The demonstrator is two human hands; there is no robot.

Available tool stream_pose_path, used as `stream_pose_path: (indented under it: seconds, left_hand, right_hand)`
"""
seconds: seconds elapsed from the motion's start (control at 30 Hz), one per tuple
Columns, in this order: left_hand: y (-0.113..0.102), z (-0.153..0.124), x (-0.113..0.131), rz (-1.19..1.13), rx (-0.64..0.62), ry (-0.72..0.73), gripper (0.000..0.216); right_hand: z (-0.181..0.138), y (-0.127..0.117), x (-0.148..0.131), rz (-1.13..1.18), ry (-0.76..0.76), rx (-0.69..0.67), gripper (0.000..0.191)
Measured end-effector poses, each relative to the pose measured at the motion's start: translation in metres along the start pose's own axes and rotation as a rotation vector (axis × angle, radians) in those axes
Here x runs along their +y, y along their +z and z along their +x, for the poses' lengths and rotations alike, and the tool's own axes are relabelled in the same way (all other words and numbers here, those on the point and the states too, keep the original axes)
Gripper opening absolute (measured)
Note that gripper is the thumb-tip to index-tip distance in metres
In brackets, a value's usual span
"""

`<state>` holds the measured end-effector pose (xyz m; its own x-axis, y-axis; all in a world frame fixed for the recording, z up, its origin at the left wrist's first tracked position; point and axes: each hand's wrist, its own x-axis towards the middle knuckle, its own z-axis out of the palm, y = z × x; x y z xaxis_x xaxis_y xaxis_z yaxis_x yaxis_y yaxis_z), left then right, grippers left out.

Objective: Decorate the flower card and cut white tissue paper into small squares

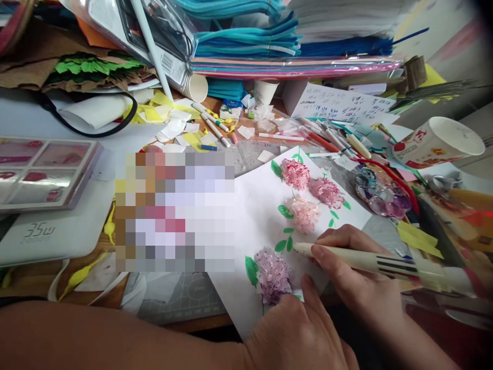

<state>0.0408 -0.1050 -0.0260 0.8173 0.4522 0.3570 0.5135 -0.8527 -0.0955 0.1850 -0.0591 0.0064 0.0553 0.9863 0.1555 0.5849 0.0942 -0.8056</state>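
Note:
A sheet of white paper (246,205) lies tilted in front of me, with fluffy flowers and green leaves on it. Red-and-white, pink and peach flowers (305,215) cluster in its upper part, and a purple flower (274,276) sits lower down. My right hand (354,272) is closed around a thick cream multicolour pen (370,261), whose tip is at the small green leaves (288,243). My left hand (300,329) rests on the lower part of the sheet beside the purple flower, fingers apart; some fingertips are hidden.
A grey cutting mat (181,303) lies under the sheet. Markers (327,139), paper scraps and a flower-shaped palette (383,192) surround it. A paper cup (439,141) stands at right, a picture-fronted box (42,172) at left. Bundles of blue strips (246,36) fill the back. A blurred patch hides the left-centre.

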Motion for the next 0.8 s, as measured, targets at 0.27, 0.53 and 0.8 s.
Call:
stream_pose_path:
  seconds: [0.27,0.53,0.8]
  left_hand:
    - [0.006,-0.002,0.004,-0.014,0.008,-0.008,0.024]
    - [-0.005,0.004,-0.004,-0.005,0.018,0.01,0.018]
    - [0.002,0.002,0.002,-0.059,0.0,-0.027,0.028]
  right_hand:
    - [0.001,0.001,0.003,-0.06,-0.1,-0.021,0.019]
    - [0.002,0.001,0.0,-0.026,-0.02,0.003,0.018]
    - [0.002,0.0,0.001,0.063,0.025,0.02,0.016]
